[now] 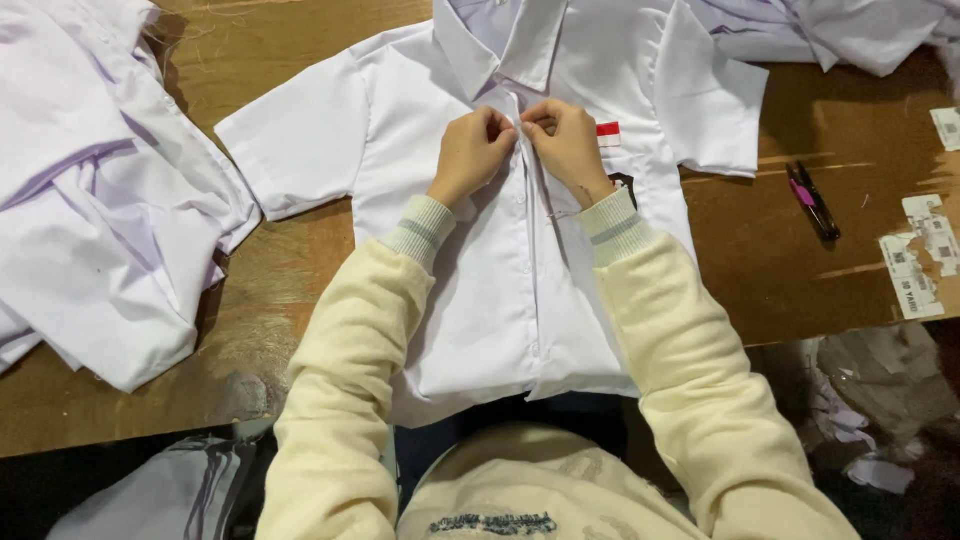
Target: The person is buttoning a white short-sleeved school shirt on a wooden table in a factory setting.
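Likely light, limp cotton: white short-sleeved shirt [520, 270] pinched at button placket below collar by left hand [470, 155] and right hand [568, 148], fingertips closed.

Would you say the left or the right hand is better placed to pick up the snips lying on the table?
Probably the right hand: the snips lie on the table on its side, past the white shirt, while the left hand would have to cross over.

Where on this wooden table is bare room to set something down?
Bare wood lies between the white shirt and the pile of shirts, and between the shirt and the pen. Crowded: the placket under the left hand and right hand.
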